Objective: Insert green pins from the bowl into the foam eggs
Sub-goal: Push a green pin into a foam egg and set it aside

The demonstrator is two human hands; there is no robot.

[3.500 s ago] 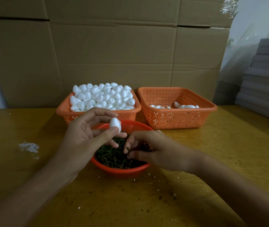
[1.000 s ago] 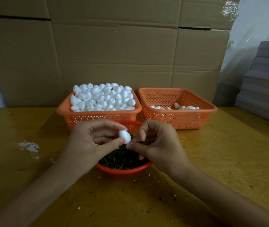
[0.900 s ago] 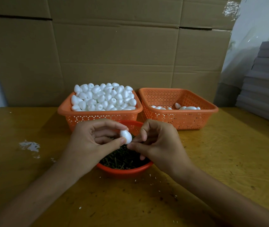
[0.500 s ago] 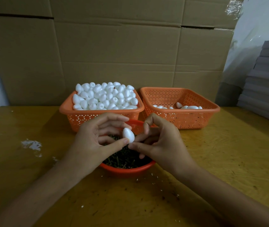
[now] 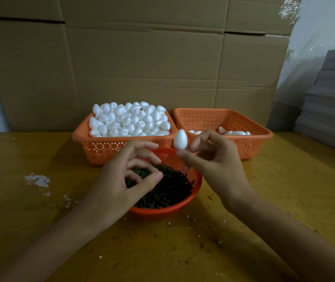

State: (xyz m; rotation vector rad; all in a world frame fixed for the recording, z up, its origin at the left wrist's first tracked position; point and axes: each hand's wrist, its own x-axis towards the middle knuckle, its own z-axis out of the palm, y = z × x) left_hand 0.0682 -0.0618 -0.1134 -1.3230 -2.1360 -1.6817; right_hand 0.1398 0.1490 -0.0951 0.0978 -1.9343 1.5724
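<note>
The right hand (image 5: 217, 165) pinches a white foam egg (image 5: 179, 139) at its blunt end, pointed tip up, above the far rim of the red bowl (image 5: 162, 210). The left hand (image 5: 125, 180) hovers over the green pins (image 5: 172, 186) in that bowl, fingers loosely curled around nothing. Behind it, the left orange basket (image 5: 101, 147) is heaped with eggs. The right orange basket (image 5: 250, 143) holds a few.

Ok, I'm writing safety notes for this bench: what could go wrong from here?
The right hand pinches the foam egg only by its lower end, so it may slip into the bowl of green pins. The left hand hovers bare just above those pins and could get pricked. The left basket is heaped; a knock might spill eggs.
</note>
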